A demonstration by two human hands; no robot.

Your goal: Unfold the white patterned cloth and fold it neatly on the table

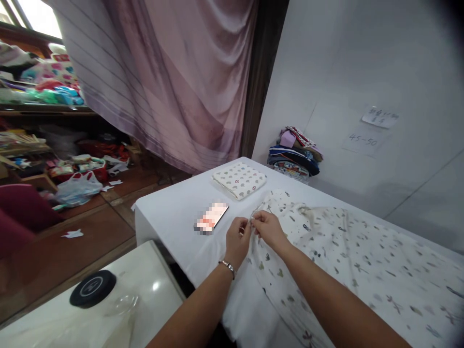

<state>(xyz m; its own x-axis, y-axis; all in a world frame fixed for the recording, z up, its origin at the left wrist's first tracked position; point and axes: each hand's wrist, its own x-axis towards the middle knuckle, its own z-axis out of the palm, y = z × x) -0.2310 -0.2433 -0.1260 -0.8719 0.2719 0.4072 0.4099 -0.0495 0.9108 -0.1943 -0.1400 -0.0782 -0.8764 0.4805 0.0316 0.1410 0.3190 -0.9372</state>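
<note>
With fingers narrowed to a pinch, our left hand [237, 239] and right hand [268, 229] hold the edge of the printed white fabric [333, 241], which spreads across the white-covered surface [170, 212], near a smartphone [213, 216] and a folded printed cloth [239, 181].

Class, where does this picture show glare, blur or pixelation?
Head view, upper left: the window is blown out, shelved items look smeared; head view, lower left: glare spots the glossy white surface; head view, centre: the phone is pixelated.
</note>
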